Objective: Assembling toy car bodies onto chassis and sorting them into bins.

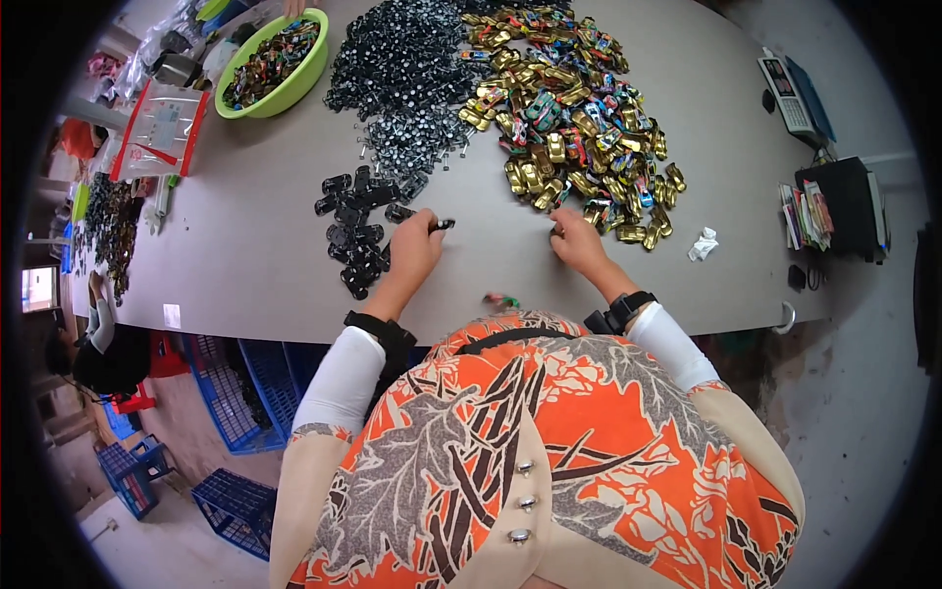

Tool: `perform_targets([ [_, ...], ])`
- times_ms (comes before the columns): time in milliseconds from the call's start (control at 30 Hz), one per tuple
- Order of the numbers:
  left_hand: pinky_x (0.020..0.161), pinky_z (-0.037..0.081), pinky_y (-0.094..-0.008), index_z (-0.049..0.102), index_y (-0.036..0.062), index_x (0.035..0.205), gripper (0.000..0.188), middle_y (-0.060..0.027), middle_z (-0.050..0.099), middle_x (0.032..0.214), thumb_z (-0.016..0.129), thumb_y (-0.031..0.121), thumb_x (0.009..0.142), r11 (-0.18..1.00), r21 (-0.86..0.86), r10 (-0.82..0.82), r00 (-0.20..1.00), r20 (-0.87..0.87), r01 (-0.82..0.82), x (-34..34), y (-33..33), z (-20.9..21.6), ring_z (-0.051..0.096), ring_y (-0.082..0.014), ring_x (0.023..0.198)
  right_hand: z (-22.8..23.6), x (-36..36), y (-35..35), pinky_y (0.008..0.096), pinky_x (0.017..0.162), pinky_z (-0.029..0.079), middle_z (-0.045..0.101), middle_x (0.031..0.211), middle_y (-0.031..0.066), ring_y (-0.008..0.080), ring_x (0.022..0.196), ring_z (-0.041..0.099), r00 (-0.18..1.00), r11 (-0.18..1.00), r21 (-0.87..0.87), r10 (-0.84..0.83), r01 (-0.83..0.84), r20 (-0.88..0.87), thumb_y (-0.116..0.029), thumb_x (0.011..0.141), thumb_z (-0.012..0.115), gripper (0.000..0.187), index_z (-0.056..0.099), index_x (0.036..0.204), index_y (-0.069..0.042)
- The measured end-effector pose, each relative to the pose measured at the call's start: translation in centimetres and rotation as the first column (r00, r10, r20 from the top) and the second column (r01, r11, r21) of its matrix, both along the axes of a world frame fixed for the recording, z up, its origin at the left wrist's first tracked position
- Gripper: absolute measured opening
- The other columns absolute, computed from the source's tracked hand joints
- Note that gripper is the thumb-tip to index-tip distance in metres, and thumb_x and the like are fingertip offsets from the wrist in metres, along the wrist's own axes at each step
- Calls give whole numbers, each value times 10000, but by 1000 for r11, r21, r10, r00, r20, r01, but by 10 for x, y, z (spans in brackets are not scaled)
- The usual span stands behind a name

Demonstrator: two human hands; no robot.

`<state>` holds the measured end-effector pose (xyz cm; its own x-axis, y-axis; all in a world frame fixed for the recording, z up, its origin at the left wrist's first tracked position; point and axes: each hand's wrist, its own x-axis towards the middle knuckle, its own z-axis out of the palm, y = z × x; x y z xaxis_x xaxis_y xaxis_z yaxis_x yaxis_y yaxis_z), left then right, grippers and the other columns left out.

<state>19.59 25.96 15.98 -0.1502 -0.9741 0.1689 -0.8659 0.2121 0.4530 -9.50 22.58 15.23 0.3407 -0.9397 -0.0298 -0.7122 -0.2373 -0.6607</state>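
Note:
In my left hand (416, 247), closed at the table's near side, is a small black toy car base (444, 225), its end poking out past the fingers. Just left of that hand lies a loose group of black toy car bases (355, 232). My right hand (581, 242) is curled at the near edge of a big heap of gold and coloured toy car bodies (559, 108). Its fingertips are pinched together, and what they hold, if anything, cannot be made out. Between my forearms, a small red and green piece (502, 300) sits by the table edge.
Small black and silver wheel parts (402, 88) form a heap farther back. A green basin (304, 88) of toy cars stands at the far left, near a clear red-edged bag (162, 128). Crumpled white paper (704, 243) lies right. Another person (103, 329) works at left.

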Motion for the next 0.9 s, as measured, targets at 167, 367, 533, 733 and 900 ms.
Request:
perform_targets([
  [167,440,493,-319,501,51,749,118,-85,601,683,614,47,713,635,772,751,231,-618,2,-15,18,4,583,-166,539,1,14,10,388,626,446,537,834,126,300,708,553,994,988,146,39,-54,101,-29,703,510,263,533,965,-34],
  [367,481,520,-313,500,61,800,123,-99,619,735,606,48,736,522,850,836,155,-527,74,8,67,-2,609,-176,588,23,47,18,358,667,454,503,968,103,277,792,541,904,896,144,402,-421,147,-26,698,541,341,523,1035,-80],
  [533,575,525,-310,477,54,905,205,-135,640,833,609,64,748,573,793,805,40,-592,206,9,64,10,627,-188,677,11,82,11,410,682,427,488,987,77,287,901,482,487,488,-58,841,-871,-235,-67,667,588,245,512,899,-86],
  [733,580,521,-305,477,55,906,180,-149,638,877,598,107,782,641,726,751,-11,-660,248,7,61,35,628,-196,697,27,80,8,373,659,444,496,916,92,269,793,531,860,861,30,504,-507,82,-78,672,615,234,505,878,-70],
  [900,591,504,-327,477,61,930,195,-127,631,896,585,171,810,655,670,718,-11,-696,350,-7,46,68,625,-213,754,91,98,13,322,598,484,529,950,101,258,769,575,883,838,-377,459,-395,95,-67,670,674,322,518,951,-59],
])
